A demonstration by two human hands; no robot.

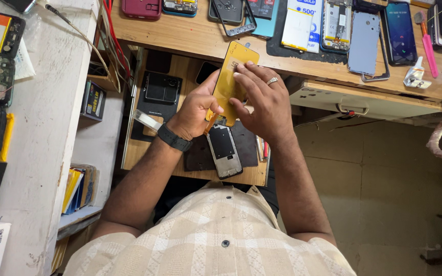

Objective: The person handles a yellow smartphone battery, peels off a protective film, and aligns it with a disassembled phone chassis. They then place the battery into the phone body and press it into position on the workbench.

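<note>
A flat yellow panel point(234, 69), phone-sized, is held up over a pulled-out wooden drawer board point(185, 69). My left hand point(196, 110), with a dark band at the wrist, grips its lower left edge. My right hand point(263, 99), wearing a ring, lies over its right side with fingertips pressing the face. Just below the hands a phone frame with a dark centre point(224, 151) lies on a dark mat point(196, 153).
The wooden bench point(195, 36) above carries several phones, back covers and parts, a pink tool point(429, 48) and a small glue bottle point(415, 71). A black device point(162, 88) lies on the drawer board. A white shelf point(42, 117) with batteries stands left.
</note>
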